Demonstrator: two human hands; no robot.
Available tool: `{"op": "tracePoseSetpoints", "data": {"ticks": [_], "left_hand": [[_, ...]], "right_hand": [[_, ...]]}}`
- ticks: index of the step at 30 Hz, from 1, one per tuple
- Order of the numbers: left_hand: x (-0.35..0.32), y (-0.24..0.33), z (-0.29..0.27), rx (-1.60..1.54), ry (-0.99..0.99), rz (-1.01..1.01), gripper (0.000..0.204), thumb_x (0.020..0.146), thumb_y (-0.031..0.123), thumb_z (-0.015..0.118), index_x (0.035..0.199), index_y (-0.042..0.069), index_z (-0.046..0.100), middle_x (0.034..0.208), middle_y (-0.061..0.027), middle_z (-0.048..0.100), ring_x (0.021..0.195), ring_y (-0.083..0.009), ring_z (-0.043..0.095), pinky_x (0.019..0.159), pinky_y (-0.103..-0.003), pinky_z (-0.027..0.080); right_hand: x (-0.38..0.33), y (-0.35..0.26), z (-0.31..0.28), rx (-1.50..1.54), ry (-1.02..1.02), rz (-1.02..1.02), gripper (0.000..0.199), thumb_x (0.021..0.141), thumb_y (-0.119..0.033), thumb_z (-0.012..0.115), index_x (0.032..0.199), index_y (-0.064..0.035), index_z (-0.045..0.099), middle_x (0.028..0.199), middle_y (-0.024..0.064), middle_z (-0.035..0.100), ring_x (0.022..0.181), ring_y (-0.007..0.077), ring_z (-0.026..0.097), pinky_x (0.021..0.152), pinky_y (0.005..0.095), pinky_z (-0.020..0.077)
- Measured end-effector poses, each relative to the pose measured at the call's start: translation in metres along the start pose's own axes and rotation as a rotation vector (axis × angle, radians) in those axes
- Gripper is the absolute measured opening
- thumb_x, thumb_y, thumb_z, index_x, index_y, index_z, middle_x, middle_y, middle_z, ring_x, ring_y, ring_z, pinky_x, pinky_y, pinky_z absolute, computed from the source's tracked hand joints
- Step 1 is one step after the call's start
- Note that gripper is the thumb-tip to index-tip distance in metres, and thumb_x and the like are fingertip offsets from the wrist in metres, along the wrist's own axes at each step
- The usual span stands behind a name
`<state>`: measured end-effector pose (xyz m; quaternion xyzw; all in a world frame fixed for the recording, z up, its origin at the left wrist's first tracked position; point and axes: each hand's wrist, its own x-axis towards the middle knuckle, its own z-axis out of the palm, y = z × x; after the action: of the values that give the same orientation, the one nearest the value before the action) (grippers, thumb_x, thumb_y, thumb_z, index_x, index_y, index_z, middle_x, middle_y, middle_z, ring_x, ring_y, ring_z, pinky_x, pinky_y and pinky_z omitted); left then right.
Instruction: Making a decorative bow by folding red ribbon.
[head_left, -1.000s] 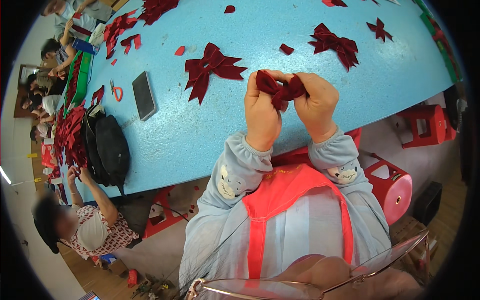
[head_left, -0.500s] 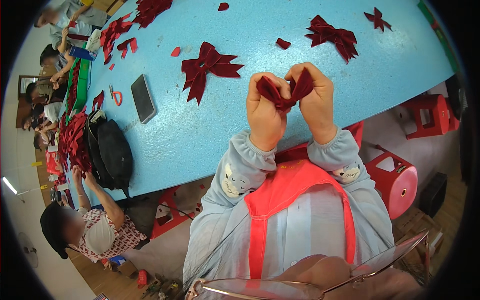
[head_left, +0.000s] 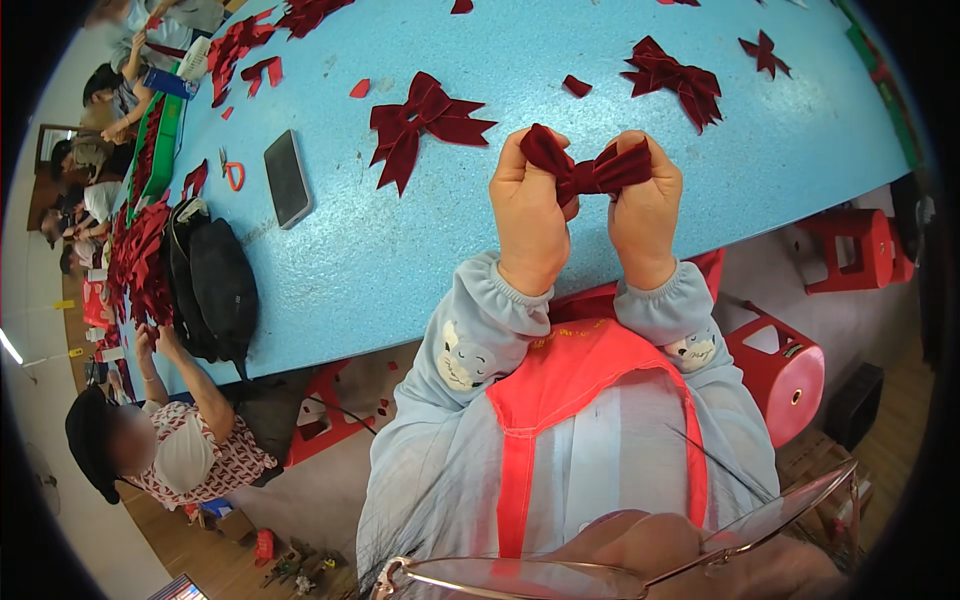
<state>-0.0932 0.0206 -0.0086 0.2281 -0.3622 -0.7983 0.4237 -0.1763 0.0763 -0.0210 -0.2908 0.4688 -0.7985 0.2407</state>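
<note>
Between my hands, above the near edge of the blue table, a dark red velvet bow (head_left: 590, 177) is stretched sideways. My left hand (head_left: 532, 215) is closed on its left loop, and my right hand (head_left: 645, 215) pinches the right loop. The knot in the middle faces up. Just beyond lie a larger dark red ribbon bow with notched tails (head_left: 425, 118) to the left and a layered bow (head_left: 678, 82) to the right. A small ribbon scrap (head_left: 577, 86) rests between those two.
Left of me are a dark phone (head_left: 288, 178), orange-handled scissors (head_left: 233, 172) and a black pouch (head_left: 220, 285). A heap of red ribbon (head_left: 140, 255) lies near a green tray (head_left: 158, 155). A co-worker (head_left: 180, 440) sits at left; red stools (head_left: 785, 380) stand at right.
The bow has turned in my hands: its loops stood upright and now spread out level, knot showing. My right hand has shifted slightly right. The view has tilted a little.
</note>
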Motion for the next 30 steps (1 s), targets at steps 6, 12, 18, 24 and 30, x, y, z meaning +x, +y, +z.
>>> {"op": "tracePoseSetpoints", "data": {"ticks": [6, 12, 18, 24, 30], "left_hand": [[-0.002, -0.002, -0.005, -0.001, 0.033, -0.038, 0.011, 0.093, 0.017, 0.044, 0.092, 0.008, 0.05, 0.059, 0.0013, 0.045, 0.041, -0.0053, 0.034, 0.038, -0.021, 0.024], [-0.005, 0.004, -0.003, -0.019, 0.011, -0.055, 0.017, 0.094, 0.019, 0.043, 0.098, 0.006, 0.053, 0.066, -0.0017, 0.05, 0.049, -0.0081, 0.042, 0.044, -0.023, 0.035], [0.002, 0.006, -0.018, 0.229, -0.183, -0.211, 0.018, 0.092, 0.016, 0.042, 0.097, 0.003, 0.055, 0.077, -0.0055, 0.057, 0.062, -0.0118, 0.054, 0.054, -0.026, 0.045], [0.01, -0.002, -0.03, 0.16, -0.207, -0.29, 0.017, 0.089, 0.012, 0.044, 0.095, 0.001, 0.056, 0.076, -0.008, 0.06, 0.063, -0.0139, 0.057, 0.054, -0.026, 0.045], [0.021, 0.002, -0.038, 0.223, -0.166, -0.432, 0.013, 0.085, 0.008, 0.048, 0.09, -0.001, 0.057, 0.072, -0.0094, 0.06, 0.057, -0.0158, 0.056, 0.053, -0.027, 0.045]], "right_hand": [[0.001, 0.0, -0.004, 0.048, -0.025, 0.083, 0.015, 0.091, -0.009, 0.047, 0.084, -0.0001, 0.057, 0.073, 0.0005, 0.055, 0.065, 0.0049, 0.048, 0.056, 0.0197, 0.0395], [0.003, -0.003, -0.009, -0.223, -0.047, -0.134, 0.013, 0.09, -0.007, 0.047, 0.086, -0.0005, 0.058, 0.076, 0.001, 0.058, 0.067, 0.0064, 0.052, 0.059, 0.0205, 0.0429], [0.019, 0.0, -0.028, -0.559, -0.24, -0.254, 0.013, 0.09, -0.009, 0.048, 0.091, -0.001, 0.058, 0.08, 0.0013, 0.056, 0.072, 0.0063, 0.051, 0.063, 0.0205, 0.0427], [0.036, -0.013, -0.036, -0.198, -0.442, 0.284, 0.015, 0.089, -0.01, 0.049, 0.095, -0.002, 0.06, 0.083, 0.0009, 0.055, 0.076, 0.0065, 0.05, 0.066, 0.0209, 0.0416], [0.047, -0.018, -0.042, -0.396, -0.499, 0.421, 0.017, 0.086, -0.006, 0.048, 0.096, -0.0035, 0.062, 0.08, -0.0008, 0.056, 0.075, 0.0062, 0.051, 0.066, 0.0197, 0.0415]]}}
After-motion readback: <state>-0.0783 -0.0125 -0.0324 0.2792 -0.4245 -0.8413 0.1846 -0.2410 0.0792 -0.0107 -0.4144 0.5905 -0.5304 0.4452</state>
